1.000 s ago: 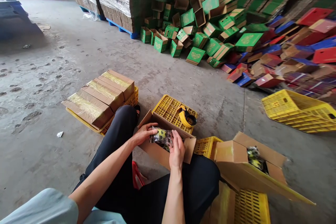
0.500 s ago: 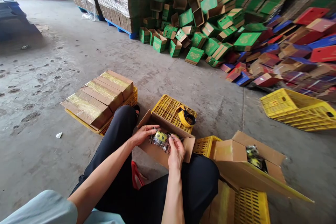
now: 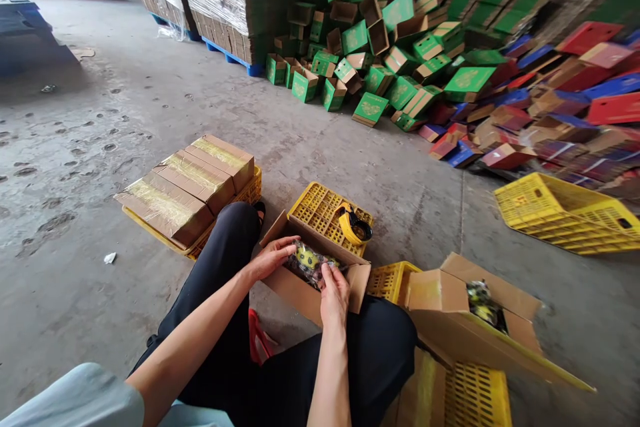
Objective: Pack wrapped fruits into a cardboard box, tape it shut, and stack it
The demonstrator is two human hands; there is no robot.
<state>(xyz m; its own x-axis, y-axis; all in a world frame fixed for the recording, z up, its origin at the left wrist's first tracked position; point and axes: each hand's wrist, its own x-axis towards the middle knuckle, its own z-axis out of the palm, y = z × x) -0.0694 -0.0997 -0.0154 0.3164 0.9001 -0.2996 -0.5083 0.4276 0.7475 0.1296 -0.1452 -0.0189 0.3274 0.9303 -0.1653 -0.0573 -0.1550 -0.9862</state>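
A clear plastic packet (image 3: 307, 261) with yellow-green and dark contents lies in the mouth of an open cardboard box (image 3: 295, 293) between my knees. My left hand (image 3: 273, 257) pinches the packet's left end. On its right end my right hand (image 3: 334, 290) closes thumb and fingers. More dark packaging shows inside the box under the packet. Behind the box, a yellow tape dispenser (image 3: 354, 225) rests on an upturned yellow crate (image 3: 319, 208).
Three taped cartons (image 3: 185, 190) sit on a yellow crate at left. An open carton (image 3: 475, 313) with similar packets stands at right. A yellow crate (image 3: 565, 213) lies farther right. Green boxes (image 3: 370, 107) and red and blue boxes are heaped behind.
The packet has gone lower into the box and lies flatter, with both hands still at its ends. The view has shifted very slightly.
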